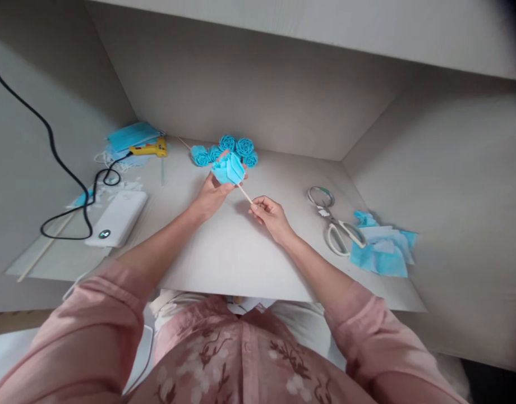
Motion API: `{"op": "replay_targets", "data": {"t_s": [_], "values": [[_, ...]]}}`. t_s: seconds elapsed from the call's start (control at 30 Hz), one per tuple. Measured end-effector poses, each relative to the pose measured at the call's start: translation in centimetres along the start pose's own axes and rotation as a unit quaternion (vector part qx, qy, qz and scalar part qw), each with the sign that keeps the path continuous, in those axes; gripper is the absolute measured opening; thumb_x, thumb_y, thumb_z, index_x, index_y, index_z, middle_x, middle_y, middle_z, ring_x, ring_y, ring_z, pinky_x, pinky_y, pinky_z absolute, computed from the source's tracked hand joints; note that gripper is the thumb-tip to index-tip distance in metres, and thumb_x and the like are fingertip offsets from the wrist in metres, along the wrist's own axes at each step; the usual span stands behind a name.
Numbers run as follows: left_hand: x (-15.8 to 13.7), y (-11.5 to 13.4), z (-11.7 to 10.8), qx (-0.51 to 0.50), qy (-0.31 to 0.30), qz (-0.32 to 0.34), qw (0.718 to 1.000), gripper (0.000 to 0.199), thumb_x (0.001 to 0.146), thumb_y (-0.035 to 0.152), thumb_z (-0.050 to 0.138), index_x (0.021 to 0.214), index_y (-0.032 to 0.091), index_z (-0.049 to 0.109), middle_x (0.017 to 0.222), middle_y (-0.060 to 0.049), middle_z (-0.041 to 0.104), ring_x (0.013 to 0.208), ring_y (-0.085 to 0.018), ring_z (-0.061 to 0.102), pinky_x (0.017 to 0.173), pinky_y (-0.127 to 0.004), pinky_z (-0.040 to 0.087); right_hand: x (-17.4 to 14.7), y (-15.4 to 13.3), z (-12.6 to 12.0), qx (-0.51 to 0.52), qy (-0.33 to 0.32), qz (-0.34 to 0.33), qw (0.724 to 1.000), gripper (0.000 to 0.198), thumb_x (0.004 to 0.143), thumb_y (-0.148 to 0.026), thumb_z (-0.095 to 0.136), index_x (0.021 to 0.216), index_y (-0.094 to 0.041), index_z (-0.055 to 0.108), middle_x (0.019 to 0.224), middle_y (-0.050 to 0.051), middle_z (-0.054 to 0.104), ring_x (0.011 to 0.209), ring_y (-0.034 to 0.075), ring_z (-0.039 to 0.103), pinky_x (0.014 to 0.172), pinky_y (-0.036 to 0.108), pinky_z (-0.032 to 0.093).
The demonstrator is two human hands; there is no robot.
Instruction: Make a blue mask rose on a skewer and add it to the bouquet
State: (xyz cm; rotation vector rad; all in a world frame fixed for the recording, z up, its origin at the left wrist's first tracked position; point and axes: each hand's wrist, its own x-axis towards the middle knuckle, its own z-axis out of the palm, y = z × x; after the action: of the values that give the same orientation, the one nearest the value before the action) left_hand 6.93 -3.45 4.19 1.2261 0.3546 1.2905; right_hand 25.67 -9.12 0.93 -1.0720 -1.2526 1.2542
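Note:
My left hand (212, 193) grips a blue fabric flower (228, 169) at the top of a thin wooden stick (244, 193), held above the middle of the desk. My right hand (270, 214) pinches the lower end of that stick between thumb and fingers. Just behind the held flower lie several finished blue fabric roses (236, 148) in a cluster near the back wall.
White-handled scissors (336, 224) and blue fabric scraps (384, 247) lie at the right. A yellow glue gun (151, 148) rests on a stack of blue masks (129, 137) at the back left. A white power bank (117, 217) with a black cable (64, 168) and a loose stick (43, 249) sit left.

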Motion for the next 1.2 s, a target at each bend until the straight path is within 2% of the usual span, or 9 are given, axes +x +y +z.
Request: {"op": "replay_targets", "data": {"t_s": [0.17, 0.3, 0.37, 0.5, 0.6, 0.67, 0.77, 0.97, 1.2], "values": [[0.3, 0.2, -0.3, 0.030, 0.000, 0.001, 1.000, 0.074, 0.065, 0.064, 0.092, 0.121, 0.023, 0.067, 0.121, -0.011, 0.074, 0.122, -0.029, 0.067, 0.107, -0.044, 0.052, 0.2, 0.4, -0.1, -0.016, 0.011, 0.004, 1.000, 0.043, 0.071, -0.059, 0.083, 0.084, -0.022, 0.066, 0.071, -0.002, 0.066, 0.054, 0.009, 0.041, 0.051, 0.025, 0.031], [0.5, -0.6, -0.9, 0.099, 0.056, 0.032, 0.993, 0.061, 0.066, 0.063, 0.091, 0.101, 0.019, 0.067, 0.107, -0.009, 0.076, 0.107, -0.025, 0.071, 0.104, -0.042, 0.053, 0.3, 0.7, -0.2, -0.044, 0.018, -0.018, 0.999, 0.036, 0.077, -0.055, 0.079, 0.086, -0.022, 0.068, 0.072, -0.001, 0.068, 0.059, 0.011, 0.048, 0.059, 0.026, 0.040], [0.5, -0.5, -1.0, 0.145, 0.075, 0.055, 0.985, 0.060, 0.066, 0.061, 0.091, 0.100, 0.019, 0.066, 0.102, -0.008, 0.076, 0.099, -0.023, 0.072, 0.100, -0.040, 0.055, 0.3, 0.8, -0.3, -0.067, 0.018, -0.042, 0.997, 0.032, 0.082, -0.053, 0.075, 0.087, -0.022, 0.069, 0.074, 0.000, 0.070, 0.064, 0.013, 0.055, 0.066, 0.027, 0.045], [0.2, 0.9, 0.1, 0.226, 0.040, 0.110, 0.967, 0.075, 0.067, 0.060, 0.092, 0.124, 0.019, 0.065, 0.119, -0.010, 0.074, 0.109, -0.026, 0.071, 0.101, -0.040, 0.057, 0.8, 0.3, -0.9, -0.162, 0.017, -0.120, 0.979, 0.023, 0.089, -0.046, 0.070, 0.094, -0.023, 0.073, 0.088, 0.003, 0.078, 0.082, 0.020, 0.069, 0.083, 0.034, 0.051], [0.3, 2.1, 1.2, 0.288, -0.028, 0.155, 0.945, 0.091, 0.069, 0.063, 0.091, 0.144, 0.024, 0.056, 0.141, -0.013, 0.065, 0.129, -0.034, 0.065, 0.111, -0.048, 0.053, 1.9, -0.5, -1.8, -0.290, 0.029, -0.219, 0.931, 0.019, 0.095, -0.039, 0.064, 0.094, -0.024, 0.077, 0.097, 0.005, 0.081, 0.093, 0.024, 0.073, 0.098, 0.039, 0.048], [0.8, 2.4, 1.8, 0.316, -0.064, 0.179, 0.929, 0.099, 0.068, 0.062, 0.092, 0.151, 0.028, 0.050, 0.150, -0.013, 0.059, 0.140, -0.038, 0.057, 0.117, -0.053, 0.047, 2.8, -0.9, -2.5, -0.347, 0.025, -0.268, 0.898, 0.022, 0.097, -0.036, 0.060, 0.092, -0.023, 0.077, 0.094, 0.006, 0.081, 0.091, 0.024, 0.073, 0.095, 0.038, 0.049], [1.4, 1.6, 2.3, 0.321, -0.106, 0.179, 0.924, 0.106, 0.069, 0.060, 0.093, 0.158, 0.030, 0.043, 0.154, -0.015, 0.055, 0.145, -0.041, 0.051, 0.121, -0.058, 0.042, 4.1, -0.9, -3.6, -0.396, 0.005, -0.279, 0.875, 0.023, 0.098, -0.031, 0.056, 0.088, -0.021, 0.074, 0.087, 0.008, 0.079, 0.083, 0.024, 0.072, 0.080, 0.033, 0.053], [0.7, -1.5, 2.3, 0.303, -0.184, 0.118, 0.928, 0.119, 0.071, 0.055, 0.094, 0.166, 0.030, 0.027, 0.144, -0.018, 0.062, 0.130, -0.036, 0.064, 0.113, -0.053, 0.050, 4.4, 1.3, -4.0, -0.377, 0.005, -0.265, 0.888, 0.021, 0.087, -0.019, 0.058, 0.097, -0.022, 0.076, 0.100, 0.007, 0.081, 0.092, 0.027, 0.076, 0.083, 0.037, 0.060], [-0.9, -3.1, 2.2, 0.286, -0.176, 0.137, 0.932, 0.120, 0.063, 0.057, 0.097, 0.163, 0.030, 0.035, 0.158, -0.020, 0.050, 0.147, -0.040, 0.049, 0.121, -0.057, 0.041, 3.7, 2.8, -3.7, -0.339, 0.020, -0.266, 0.902, 0.031, 0.085, -0.019, 0.058, 0.108, -0.024, 0.078, 0.117, 0.006, 0.081, 0.104, 0.027, 0.077, 0.092, 0.040, 0.062]]}}
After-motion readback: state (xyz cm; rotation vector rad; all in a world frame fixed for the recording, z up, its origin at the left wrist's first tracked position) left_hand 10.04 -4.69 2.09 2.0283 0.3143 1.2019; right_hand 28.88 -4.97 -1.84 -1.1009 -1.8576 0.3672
